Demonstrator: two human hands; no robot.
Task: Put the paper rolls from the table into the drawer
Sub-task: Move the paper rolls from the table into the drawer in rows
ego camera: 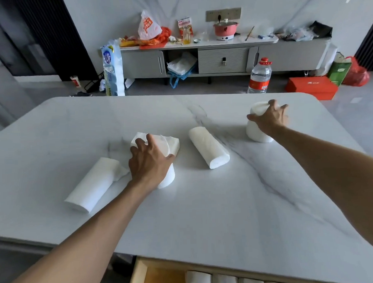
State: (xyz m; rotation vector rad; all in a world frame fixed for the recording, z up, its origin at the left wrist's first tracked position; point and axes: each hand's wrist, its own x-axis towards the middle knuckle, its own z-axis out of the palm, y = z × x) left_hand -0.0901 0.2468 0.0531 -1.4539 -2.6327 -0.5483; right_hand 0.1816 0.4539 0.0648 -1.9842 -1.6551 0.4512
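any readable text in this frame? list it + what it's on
"988": white plastic bag on the sideboard, orange print.
Tall blue-and-white pack on the floor: print too blurred to read.
Red-and-white packet against the wall: too blurred.
Water bottle label: too small.
Orange box on the floor: white mark, illegible.
Paper rolls and table: none.

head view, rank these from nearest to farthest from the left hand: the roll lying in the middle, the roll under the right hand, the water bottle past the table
From the left hand:
1. Roll lying in the middle, just to its right on the table.
2. Roll under the right hand, standing toward the far right of the table.
3. Water bottle, on the floor beyond the far edge.
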